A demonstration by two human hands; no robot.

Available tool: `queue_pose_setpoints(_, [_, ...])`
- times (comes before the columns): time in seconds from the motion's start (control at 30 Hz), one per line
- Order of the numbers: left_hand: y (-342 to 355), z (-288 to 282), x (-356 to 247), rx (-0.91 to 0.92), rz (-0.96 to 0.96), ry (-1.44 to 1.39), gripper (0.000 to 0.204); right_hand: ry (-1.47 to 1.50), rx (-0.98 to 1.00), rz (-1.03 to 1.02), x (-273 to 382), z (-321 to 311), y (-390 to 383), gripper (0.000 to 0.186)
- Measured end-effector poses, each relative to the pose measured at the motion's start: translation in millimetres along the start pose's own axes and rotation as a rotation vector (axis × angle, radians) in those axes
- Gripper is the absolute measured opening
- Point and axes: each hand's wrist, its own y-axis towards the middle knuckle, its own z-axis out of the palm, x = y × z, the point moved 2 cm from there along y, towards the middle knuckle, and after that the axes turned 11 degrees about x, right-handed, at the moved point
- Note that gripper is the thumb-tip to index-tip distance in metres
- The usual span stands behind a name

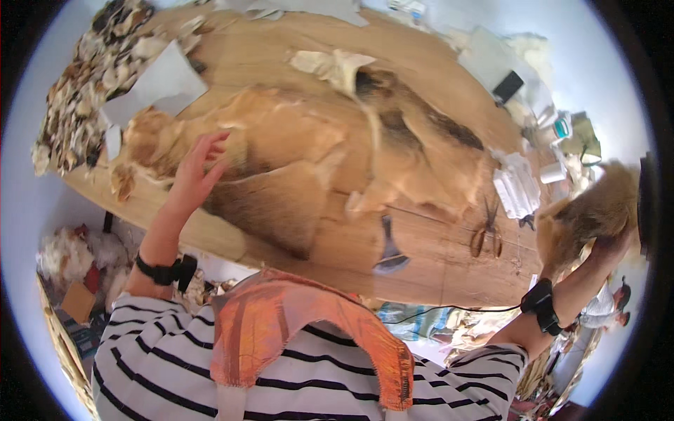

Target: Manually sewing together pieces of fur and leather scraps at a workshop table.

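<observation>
A large tan fur pelt [281, 130] lies spread over the left and middle of the wooden table. My left hand [200, 172] is over its left part, thumb and fingers apart and holding nothing; whether the fingertips touch the fur I cannot tell. At the far right my right hand [615, 244] grips a brown fur piece [586, 207], held up off the table; its fingers are partly hidden by the fur. Beside the first pelt lies a second tan pelt [428, 168] with dark streaks. A fan-shaped blade [390, 256] and scissors [488, 231] rest near the table's front edge.
Fur scraps [84, 91] are heaped at the far left beside a grey sheet [165, 81]. At the right are a black phone [508, 86], white packs [516, 186] and a white roll [553, 172]. A black cable [456, 307] runs to my right wrist. Another person [609, 309] shows at the right rim.
</observation>
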Motion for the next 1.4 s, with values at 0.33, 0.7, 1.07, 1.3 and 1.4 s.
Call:
queue_pose_setpoints(0.33, [-38, -75, 121, -0.140, -0.219, -1.716, 0.073, -0.046, 1.268, -0.278, 162, 415, -90, 0.033])
queue_pose_setpoints(0.7, [-26, -75, 167, -0.196, -0.272, -1.598, 0.029, -0.649, 0.554, 0.184, -26, 338, -153, 0.051])
queue_pose_setpoints(1.07, [-53, -171, 207, -0.661, -0.287, -1.014, 0.037, -0.080, 0.582, 0.304, 5, 355, -141, 0.024])
queue_pose_setpoints(1.3, [-39, -168, 210, -0.443, -0.116, 0.272, 0.051, -0.218, 0.474, 0.248, -6, 392, -108, 0.024])
queue_pose_setpoints(1.4, [-26, -160, 215, -0.325, -0.299, 0.508, 0.036, -0.388, 0.428, -0.035, -9, 418, -95, 0.022])
